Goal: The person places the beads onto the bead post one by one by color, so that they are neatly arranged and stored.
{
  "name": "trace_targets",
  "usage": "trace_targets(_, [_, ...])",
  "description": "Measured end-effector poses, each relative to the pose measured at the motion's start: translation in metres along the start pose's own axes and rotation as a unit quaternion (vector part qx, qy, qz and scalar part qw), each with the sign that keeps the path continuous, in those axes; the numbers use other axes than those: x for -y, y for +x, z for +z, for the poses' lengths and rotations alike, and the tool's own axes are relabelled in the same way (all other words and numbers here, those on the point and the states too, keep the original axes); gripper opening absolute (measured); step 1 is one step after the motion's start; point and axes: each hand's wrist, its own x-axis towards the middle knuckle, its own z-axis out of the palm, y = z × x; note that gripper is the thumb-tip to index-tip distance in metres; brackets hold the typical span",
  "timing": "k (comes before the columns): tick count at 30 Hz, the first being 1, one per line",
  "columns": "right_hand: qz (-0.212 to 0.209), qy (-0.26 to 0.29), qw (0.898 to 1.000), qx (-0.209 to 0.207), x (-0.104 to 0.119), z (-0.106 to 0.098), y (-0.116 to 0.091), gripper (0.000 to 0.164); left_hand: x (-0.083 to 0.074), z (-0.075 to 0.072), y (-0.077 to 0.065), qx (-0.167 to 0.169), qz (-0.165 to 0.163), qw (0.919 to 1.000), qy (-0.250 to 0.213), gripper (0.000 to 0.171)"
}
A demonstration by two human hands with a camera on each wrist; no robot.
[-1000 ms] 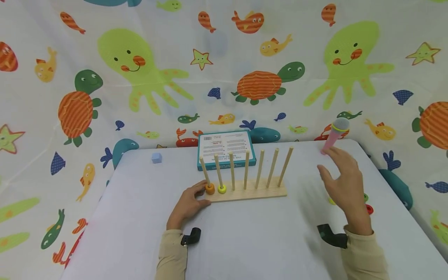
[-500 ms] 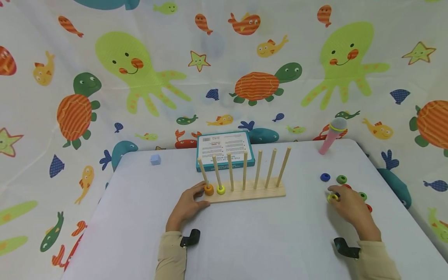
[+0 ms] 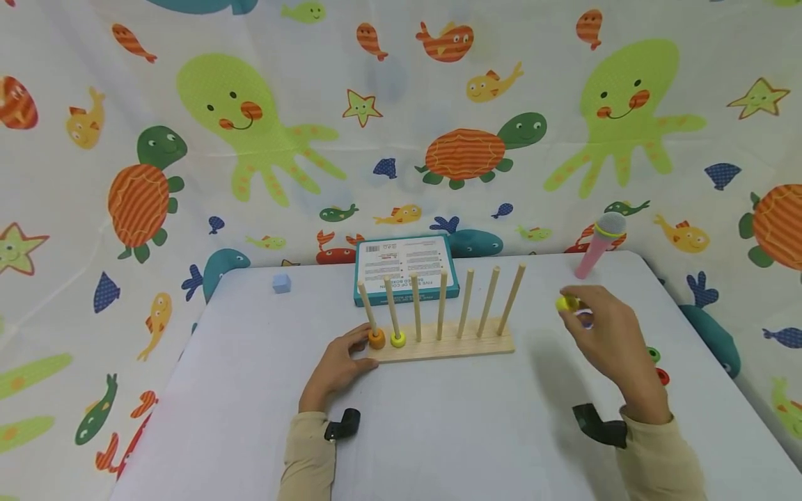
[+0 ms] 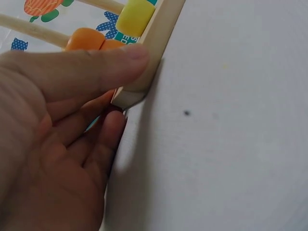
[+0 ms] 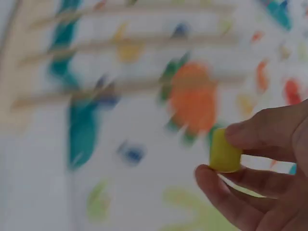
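Observation:
A wooden peg board [image 3: 451, 349] with a row of upright pegs lies mid-table. Orange beads [image 3: 376, 339] sit on its leftmost peg and a yellow bead [image 3: 397, 339] on the one beside it. My left hand [image 3: 335, 365] grips the board's left end, thumb along the front edge [image 4: 154, 57] and fingers behind the end. Off to the right, above the table, my right hand [image 3: 608, 337] pinches another yellow bead [image 5: 225, 151] between thumb and fingertips. A blue bead [image 3: 586, 319] shows partly behind that hand.
Green [image 3: 654, 354] and red beads [image 3: 662, 376] lie right of my right hand. A toy microphone [image 3: 595, 250] stands at the back right. Behind the pegs lies a teal-edged box [image 3: 404, 261]; a light blue cube [image 3: 281, 283] sits back left. A printed cloth [image 3: 388, 139] hangs behind.
My right hand reached down to the loose beads, took hold of a yellow one, and has lifted it up and to the left. The left hand stays at the board's end.

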Motion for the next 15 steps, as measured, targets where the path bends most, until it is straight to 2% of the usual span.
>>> trace_targets(3, [-0.089,0.062,0.993,-0.042,0.052,0.000,0.022,0.036,0.001,-0.002,0.000,-0.003,0.001,1.0000,0.002,0.062])
trace_targets(5, [-0.141,0.101,0.984,-0.033,0.085,0.006,0.036,0.037,0.001,-0.003,0.000,-0.003,0.001,1.0000,0.002,0.062])
trace_targets(7, [-0.174,0.129,0.976,0.005,0.114,0.017,0.048,0.037,0.001,-0.004,0.000,-0.003,0.001,1.0000,-0.002,0.061])
trace_targets(11, [-0.207,0.167,0.961,0.071,0.153,0.050,0.070,0.036,0.002,-0.004,-0.001,0.000,0.008,0.9999,-0.010,0.060])
trace_targets(15, [-0.207,0.160,0.961,0.088,0.168,0.078,0.084,0.031,0.003,-0.003,-0.002,0.003,0.023,0.9997,-0.012,0.059])
